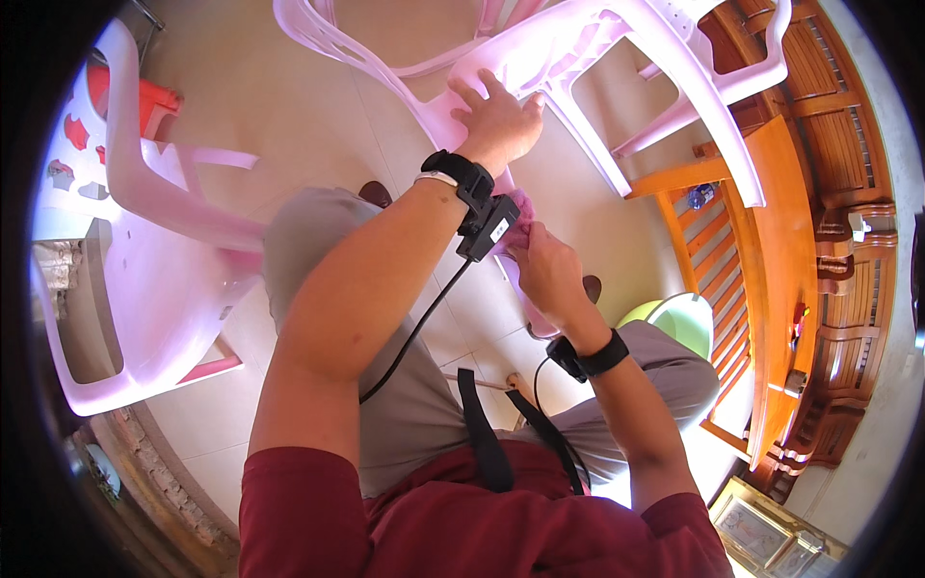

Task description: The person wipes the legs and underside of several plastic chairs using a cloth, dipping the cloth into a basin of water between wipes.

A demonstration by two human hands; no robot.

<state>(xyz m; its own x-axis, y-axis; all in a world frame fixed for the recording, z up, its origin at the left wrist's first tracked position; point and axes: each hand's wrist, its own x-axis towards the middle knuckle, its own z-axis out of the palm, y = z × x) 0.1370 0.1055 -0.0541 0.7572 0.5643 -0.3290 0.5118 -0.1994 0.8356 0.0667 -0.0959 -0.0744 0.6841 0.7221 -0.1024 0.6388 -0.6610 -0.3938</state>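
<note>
A pink plastic armchair (491, 61) is tipped over in front of me, its legs sticking out to the right. My left hand (498, 123) lies on it with the fingers spread. Below that, my right hand (548, 271) is closed on a pink cloth (522, 217), which is pressed around a slim pink part of the chair (531, 307) between my knees. My left wrist and its strapped black device hide some of the cloth.
Another pink plastic chair (166, 289) stands at my left, with a red plastic object (152, 105) behind it. To the right are a wooden table (784, 289) with a slatted lower shelf and a carved wooden bench (831, 108). A green basin (683, 325) sits beside my right knee.
</note>
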